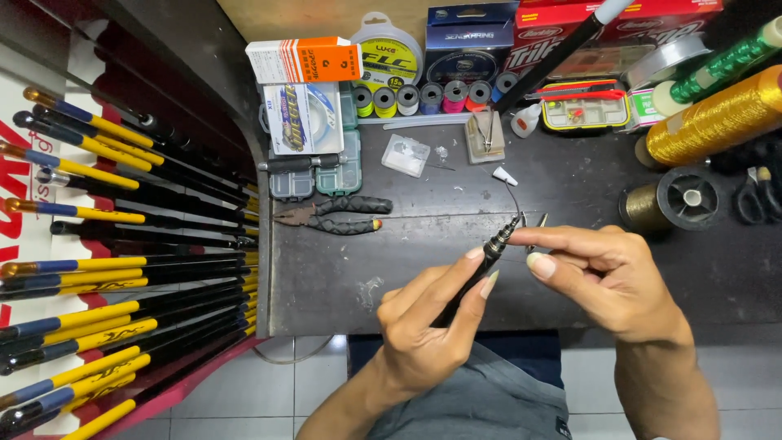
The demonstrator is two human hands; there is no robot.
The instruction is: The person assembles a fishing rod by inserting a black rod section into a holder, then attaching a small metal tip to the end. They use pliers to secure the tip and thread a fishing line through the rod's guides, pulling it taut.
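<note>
The left hand point(423, 326) pinches a black rod tip point(489, 253) between thumb and forefinger. The right hand point(607, 277) grips small tweezers point(533, 228) just beside it

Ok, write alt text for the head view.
Two hands hold a slim black rod tip over a dark workbench: left hand grips the shaft, right hand pinches its end. Pliers, thread spools and yellow-and-black rods lie around.

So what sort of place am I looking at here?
Probably a fishing tackle repair bench: a rack of yellow-and-black fishing rods, fishing line spools and pliers surround both hands working on a rod tip.
</note>
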